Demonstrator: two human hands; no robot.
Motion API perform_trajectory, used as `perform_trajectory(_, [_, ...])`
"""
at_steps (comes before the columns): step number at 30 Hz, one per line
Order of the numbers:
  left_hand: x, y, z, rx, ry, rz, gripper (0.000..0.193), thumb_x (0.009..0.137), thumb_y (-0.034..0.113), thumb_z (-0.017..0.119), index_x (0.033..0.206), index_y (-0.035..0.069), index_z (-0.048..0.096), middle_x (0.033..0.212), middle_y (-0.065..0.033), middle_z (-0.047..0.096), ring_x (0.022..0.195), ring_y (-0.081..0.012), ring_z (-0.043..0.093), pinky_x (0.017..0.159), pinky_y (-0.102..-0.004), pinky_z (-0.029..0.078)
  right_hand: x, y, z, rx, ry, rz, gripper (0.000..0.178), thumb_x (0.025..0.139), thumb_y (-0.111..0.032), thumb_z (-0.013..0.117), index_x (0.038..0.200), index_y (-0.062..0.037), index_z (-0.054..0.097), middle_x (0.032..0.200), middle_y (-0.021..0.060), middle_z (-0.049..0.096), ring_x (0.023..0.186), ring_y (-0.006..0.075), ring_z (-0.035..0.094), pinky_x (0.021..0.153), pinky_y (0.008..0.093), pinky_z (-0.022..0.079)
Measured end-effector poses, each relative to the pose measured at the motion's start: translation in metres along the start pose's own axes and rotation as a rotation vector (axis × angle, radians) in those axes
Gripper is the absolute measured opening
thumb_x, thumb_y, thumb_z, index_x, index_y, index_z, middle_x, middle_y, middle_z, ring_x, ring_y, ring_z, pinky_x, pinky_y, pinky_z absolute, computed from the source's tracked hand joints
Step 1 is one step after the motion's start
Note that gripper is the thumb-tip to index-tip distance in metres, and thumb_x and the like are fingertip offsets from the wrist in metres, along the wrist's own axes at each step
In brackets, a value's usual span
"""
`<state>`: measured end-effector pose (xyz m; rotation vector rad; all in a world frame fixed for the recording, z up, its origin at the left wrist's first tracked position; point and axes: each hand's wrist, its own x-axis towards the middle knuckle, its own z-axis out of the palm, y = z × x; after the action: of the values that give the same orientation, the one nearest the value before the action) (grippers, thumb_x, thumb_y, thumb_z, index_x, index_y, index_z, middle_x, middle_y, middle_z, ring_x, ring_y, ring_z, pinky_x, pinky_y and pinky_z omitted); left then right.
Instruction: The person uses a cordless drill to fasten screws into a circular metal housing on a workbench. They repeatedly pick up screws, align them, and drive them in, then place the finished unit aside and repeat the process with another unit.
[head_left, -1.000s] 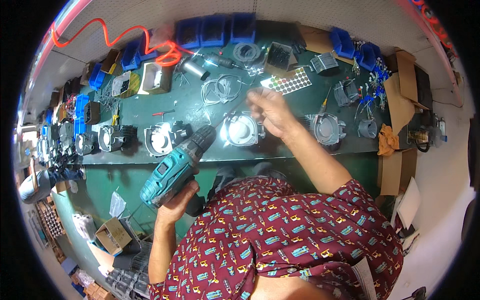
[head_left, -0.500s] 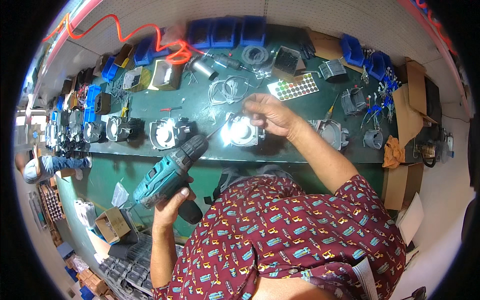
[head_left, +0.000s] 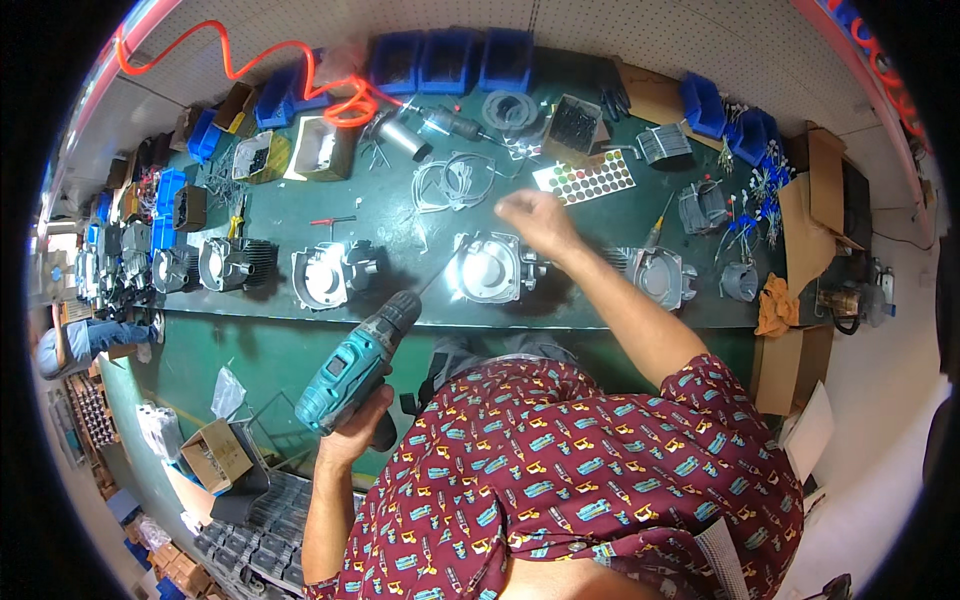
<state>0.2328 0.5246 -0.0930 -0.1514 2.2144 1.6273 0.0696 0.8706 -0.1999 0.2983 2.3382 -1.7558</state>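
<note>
My left hand [head_left: 358,428] is wrapped round the handle of a teal and black cordless drill [head_left: 350,370]. Its long thin bit points up and right, the tip near the left edge of a grey metal motor housing [head_left: 492,268]. Strong light falls on that housing, which lies at the bench's front edge. Above and right of it is my right hand [head_left: 537,220], fingers curled together; whatever they pinch, if anything, is too small to see. A similar housing [head_left: 325,275] sits to the left, another [head_left: 663,277] to the right with a yellow-handled screwdriver [head_left: 658,225] beside it.
Blue bins [head_left: 447,62] line the back of the green bench [head_left: 390,230]. A sheet of round stickers [head_left: 590,180], coiled cable [head_left: 455,182] and a red-handled tool [head_left: 333,220] lie on it. An orange air hose [head_left: 270,52] hangs at upper left. Another person [head_left: 60,345] is at far left.
My right hand has lifted slightly away from the bit, which it was near. The drill has shifted a little down and its tip now sits left of the housing.
</note>
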Motion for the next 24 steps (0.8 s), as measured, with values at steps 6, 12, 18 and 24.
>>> perform_trajectory(6, [-0.002,0.013,0.001,0.280,-0.094,0.012,0.028,0.085,0.004,0.070,0.113,0.004,0.065,0.099,-0.0047,0.069,0.088,-0.0151,0.062,0.075,-0.0343,0.052,-0.001,0.023,0.016,-0.228,0.013,-0.195,0.036,0.077,-0.029,0.077,0.101,-0.0033,0.074,0.091,0.0160,0.066,0.083,0.0261,0.065,0.077,0.0374,0.052])
perform_trajectory(12, [0.002,0.031,0.012,0.575,-0.095,0.181,0.022,0.076,0.006,0.074,0.095,0.000,0.063,0.078,-0.0144,0.067,0.065,-0.0307,0.066,0.064,-0.0371,0.052,0.000,0.030,0.025,-0.257,0.011,-0.259,0.034,0.076,-0.031,0.078,0.100,-0.0069,0.075,0.084,0.0149,0.060,0.077,0.0289,0.062,0.075,0.0395,0.051])
perform_trajectory(18, [0.003,0.049,0.025,0.809,-0.138,0.036,0.040,0.073,0.023,0.074,0.103,-0.001,0.063,0.079,-0.0238,0.068,0.076,-0.0423,0.068,0.070,-0.0464,0.055,0.000,0.036,0.028,-0.302,0.003,-0.315,0.032,0.079,-0.032,0.075,0.100,-0.0075,0.076,0.087,0.0168,0.061,0.083,0.0313,0.063,0.077,0.0412,0.051])
perform_trajectory(24, [0.003,0.062,0.040,0.854,-0.130,-0.038,0.043,0.078,0.026,0.069,0.110,-0.002,0.063,0.084,-0.0261,0.068,0.081,-0.0426,0.068,0.073,-0.0481,0.055,0.004,0.044,0.029,-0.309,-0.062,-0.408,0.029,0.079,-0.030,0.076,0.097,-0.0066,0.076,0.089,0.0188,0.061,0.087,0.0350,0.062,0.080,0.0433,0.050])
